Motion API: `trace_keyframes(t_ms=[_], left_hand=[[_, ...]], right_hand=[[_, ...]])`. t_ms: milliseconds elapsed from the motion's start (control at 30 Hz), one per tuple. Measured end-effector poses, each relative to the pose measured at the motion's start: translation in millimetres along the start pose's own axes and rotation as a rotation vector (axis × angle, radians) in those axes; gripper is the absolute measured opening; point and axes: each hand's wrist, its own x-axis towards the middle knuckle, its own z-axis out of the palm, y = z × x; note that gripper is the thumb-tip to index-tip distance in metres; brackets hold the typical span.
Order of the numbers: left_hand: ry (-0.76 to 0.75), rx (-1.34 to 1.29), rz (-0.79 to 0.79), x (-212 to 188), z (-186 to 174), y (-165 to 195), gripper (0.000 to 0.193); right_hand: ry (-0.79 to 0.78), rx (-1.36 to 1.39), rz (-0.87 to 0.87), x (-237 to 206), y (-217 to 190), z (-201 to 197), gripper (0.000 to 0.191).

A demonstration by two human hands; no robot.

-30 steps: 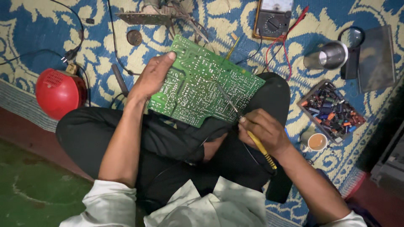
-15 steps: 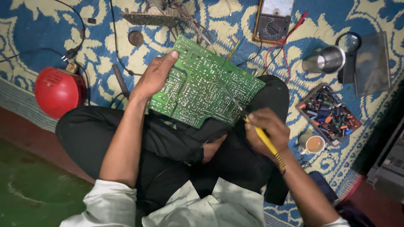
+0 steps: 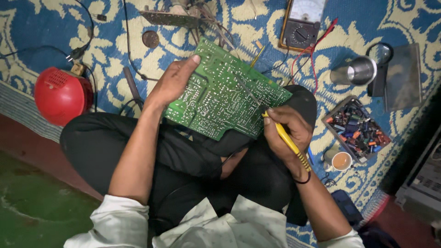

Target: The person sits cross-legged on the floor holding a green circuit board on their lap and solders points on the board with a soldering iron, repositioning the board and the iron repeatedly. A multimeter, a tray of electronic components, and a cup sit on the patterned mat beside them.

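Blue-and-cream patterned rug (image 3: 404, 14) covers the floor under a seated person in black trousers. Green circuit board (image 3: 220, 98) rests tilted across the lap, solder side up. Left hand (image 3: 172, 82) grips its left edge, thumb on top. Right hand (image 3: 287, 133) pinches a yellow-handled soldering iron (image 3: 285, 138), its tip touching the board. Nearby lie a red round device (image 3: 62, 95), a multimeter (image 3: 302, 23) and a tray of small parts (image 3: 357, 129).
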Motion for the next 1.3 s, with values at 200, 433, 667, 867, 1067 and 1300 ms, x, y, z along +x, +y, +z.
trace_keyframes(t_ms=[200,433,667,867,1067,1300], left_hand=[[-0.014,0.012,-0.038,-3,0,8,0.064],[-0.015,0.016,-0.063,-4,0,12,0.066],[-0.015,0.002,-0.011,-3,-1,8,0.062],[-0.018,-0.047,0.011,-1,0,4,0.058],[-0.017,-0.050,-0.014,0,0,3,0.058],[-0.021,-0.057,-0.012,0,1,6,0.059]], right_hand=[[0.015,0.001,-0.008,-2,3,2,0.011],[0.011,0.001,-0.007,-3,4,1,0.010],[0.020,0.119,0.107,-10,15,1,0.008],[0.067,0.371,0.373,-3,33,-5,0.009],[0.028,0.213,0.163,-1,16,-3,0.010],[-0.058,-0.052,-0.171,8,-7,4,0.016]])
